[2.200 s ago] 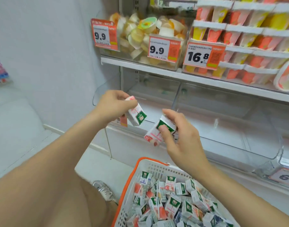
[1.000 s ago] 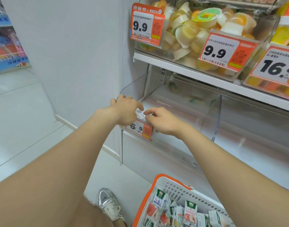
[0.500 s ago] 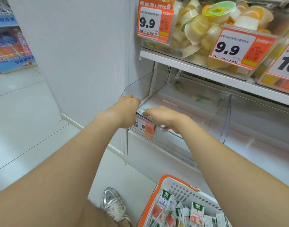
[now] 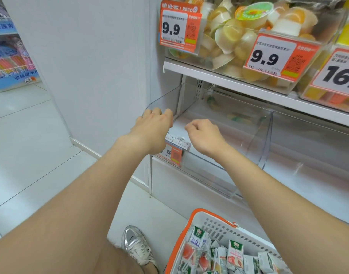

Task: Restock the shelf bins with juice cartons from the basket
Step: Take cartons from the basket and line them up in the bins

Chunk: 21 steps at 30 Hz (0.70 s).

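Note:
A clear plastic shelf bin (image 4: 209,171) sits at the left end of the lower shelf. Two small white juice cartons (image 4: 180,142) lie inside its front left corner, just behind an orange price tag (image 4: 172,155). My left hand (image 4: 153,127) hovers over the bin's left front corner with its fingers curled downward, and nothing shows in it. My right hand (image 4: 205,137) hangs beside it above the bin's front edge, loosely curled and empty. At the bottom right, the white basket with an orange rim (image 4: 191,214) holds several more juice cartons (image 4: 235,254).
The shelf above carries clear bins of jelly cups (image 4: 229,36) with 9.9 and 16.8 price tags. Another clear bin (image 4: 308,145) stands to the right of the first. A white wall panel (image 4: 100,66) borders the shelf's left side. A silver shoe (image 4: 137,246) is on the floor beside the basket.
Both hands carried one carton each from above the basket to the left bin, lowered them in, and have now lifted away with the cartons left inside.

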Tool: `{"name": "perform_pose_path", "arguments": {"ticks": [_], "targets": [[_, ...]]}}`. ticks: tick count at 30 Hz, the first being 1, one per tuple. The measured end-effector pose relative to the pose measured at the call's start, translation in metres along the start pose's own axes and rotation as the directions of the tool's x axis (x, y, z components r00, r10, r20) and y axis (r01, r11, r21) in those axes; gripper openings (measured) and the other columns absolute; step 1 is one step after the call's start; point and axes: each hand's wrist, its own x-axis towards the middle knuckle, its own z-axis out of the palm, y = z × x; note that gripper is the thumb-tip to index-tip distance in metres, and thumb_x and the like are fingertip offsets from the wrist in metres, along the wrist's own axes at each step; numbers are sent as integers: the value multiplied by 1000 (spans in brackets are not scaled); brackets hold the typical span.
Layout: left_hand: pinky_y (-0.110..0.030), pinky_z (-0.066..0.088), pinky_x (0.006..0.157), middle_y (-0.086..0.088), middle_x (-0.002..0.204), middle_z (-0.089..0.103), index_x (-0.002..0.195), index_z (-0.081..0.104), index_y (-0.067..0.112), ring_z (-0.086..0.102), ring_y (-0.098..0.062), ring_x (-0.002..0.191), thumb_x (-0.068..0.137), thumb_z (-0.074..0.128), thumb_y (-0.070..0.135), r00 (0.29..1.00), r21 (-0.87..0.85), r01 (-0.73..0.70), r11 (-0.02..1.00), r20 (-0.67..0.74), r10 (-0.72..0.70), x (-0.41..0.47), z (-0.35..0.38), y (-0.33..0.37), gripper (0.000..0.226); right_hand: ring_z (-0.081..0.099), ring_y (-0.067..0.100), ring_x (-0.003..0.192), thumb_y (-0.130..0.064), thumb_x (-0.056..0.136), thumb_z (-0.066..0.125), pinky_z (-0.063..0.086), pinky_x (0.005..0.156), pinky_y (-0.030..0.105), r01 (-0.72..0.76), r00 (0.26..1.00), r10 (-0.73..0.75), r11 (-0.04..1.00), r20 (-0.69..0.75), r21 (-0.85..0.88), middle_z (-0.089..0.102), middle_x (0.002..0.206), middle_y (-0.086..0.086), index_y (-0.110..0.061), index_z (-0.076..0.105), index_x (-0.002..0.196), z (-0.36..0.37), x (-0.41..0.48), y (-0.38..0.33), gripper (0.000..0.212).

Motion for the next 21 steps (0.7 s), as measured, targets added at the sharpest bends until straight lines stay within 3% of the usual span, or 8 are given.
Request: {"name": "perform_pose_path", "arguments": {"ticks": [3, 6, 10, 13, 16, 18, 20, 21], "targets": [[-39, 49, 78, 3, 99, 52, 101, 51, 24, 53, -26, 100, 84, 67, 7, 994, -95, -78, 992, 73, 85, -16, -8, 24, 29, 56, 5, 75, -7, 88, 47, 39, 68, 29, 303, 937, -313, 949, -153, -86, 63, 71, -13, -18, 68, 94, -22, -55, -1, 25], [-31, 41, 65, 11, 85, 51, 86, 50, 29, 56, -16, 88, 88, 68, 21, 945, -164, -188, 969, 237, 223, -43, -8, 63, 20, 53, 7, 64, -12, 77, 47, 45, 61, 32, 391, 920, -391, 905, 36, -168, 60, 67, -12, -24, 64, 80, -44, -123, 11, 20], [-31, 45, 76, 10, 91, 51, 110, 61, 24, 54, -19, 94, 95, 68, 32, 814, -151, -322, 935, 461, 354, -84, 18, 121, 19, 62, 21, 75, -19, 84, 47, 55, 65, 37, 329, 910, -164, 843, 380, -425, 67, 79, -3, -25, 68, 90, -68, -198, 49, 23], [-33, 47, 79, 8, 95, 50, 124, 59, 23, 55, -22, 96, 98, 64, 39, 660, -126, -399, 908, 649, 380, -106, 49, 155, 30, 65, 29, 87, -22, 88, 46, 59, 73, 42, 290, 870, 8, 801, 494, -524, 69, 94, 4, -23, 69, 99, -79, -231, 88, 26], [-32, 42, 71, 2, 99, 55, 110, 59, 25, 52, -24, 87, 99, 60, 44, 541, -11, -477, 879, 784, 304, -121, 86, 175, 22, 66, 34, 95, -29, 90, 42, 60, 77, 48, 244, 813, 178, 760, 555, -602, 68, 98, 11, -17, 70, 104, -88, -252, 127, 34], [-36, 43, 69, -4, 103, 61, 105, 62, 17, 52, -26, 84, 99, 58, 37, 578, 84, -505, 859, 772, 265, -126, 105, 186, 21, 66, 36, 94, -26, 92, 42, 59, 76, 47, 197, 774, 267, 761, 574, -619, 67, 95, 13, -11, 70, 105, -92, -266, 152, 34], [-37, 42, 70, -10, 117, 61, 118, 60, 13, 60, -30, 94, 101, 55, 30, 730, 157, -446, 881, 633, 257, -127, 107, 199, 25, 66, 34, 92, -21, 95, 43, 58, 76, 44, 165, 760, 311, 757, 570, -633, 67, 99, 15, -9, 69, 109, -94, -276, 172, 32], [-37, 41, 71, -14, 127, 56, 127, 55, 11, 61, -33, 102, 100, 54, 27, 831, 166, -381, 910, 492, 259, -126, 103, 207, 31, 64, 33, 92, -19, 96, 44, 56, 76, 41, 159, 757, 325, 750, 567, -642, 67, 104, 15, -9, 67, 113, -94, -278, 179, 31]]}}
